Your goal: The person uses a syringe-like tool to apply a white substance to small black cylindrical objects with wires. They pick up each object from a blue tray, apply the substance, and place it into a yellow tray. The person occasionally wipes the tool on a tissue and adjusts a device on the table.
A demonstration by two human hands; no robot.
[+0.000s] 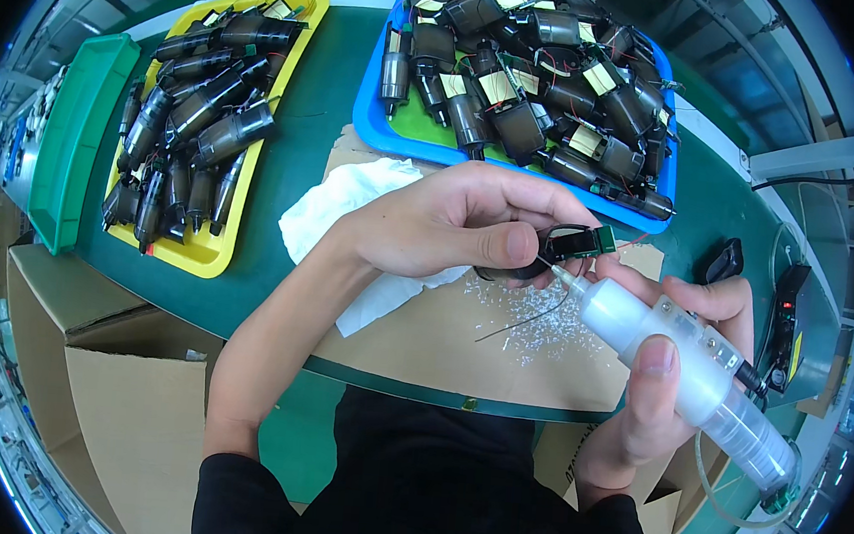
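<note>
Fingers of the left hand (450, 224) were closed about a small black motor part (559, 249) carrying a green circuit board (605, 241), thumb pressed along its near side, the piece held just above the cardboard sheet (461, 340). Fingers of the right hand (676, 357) were wrapped around a translucent white dispensing syringe (685, 363), thumb laid over the barrel, its fine tip (562, 275) touching or nearly touching the held part at the board's edge. A thin dark wire (523, 325) trailed from the part over the cardboard, among scattered small white specks (533, 321). A crumpled white cloth (350, 221) lay on the cardboard, partly under the left wrist. Beyond it, a blue tray (374, 112) held a heap of like motor units with yellowish labels and green boards; to the left, a yellow tray (212, 255) held a heap of dark cylindrical units; a green tray (82, 129) stood at the far left. All rested on a green worktable (307, 137). A black box with a red light (783, 325) sat at the right. Judged progress: one unit in hand at the dispensing stage; both trays well filled, which of them held finished pieces could not be told.
</note>
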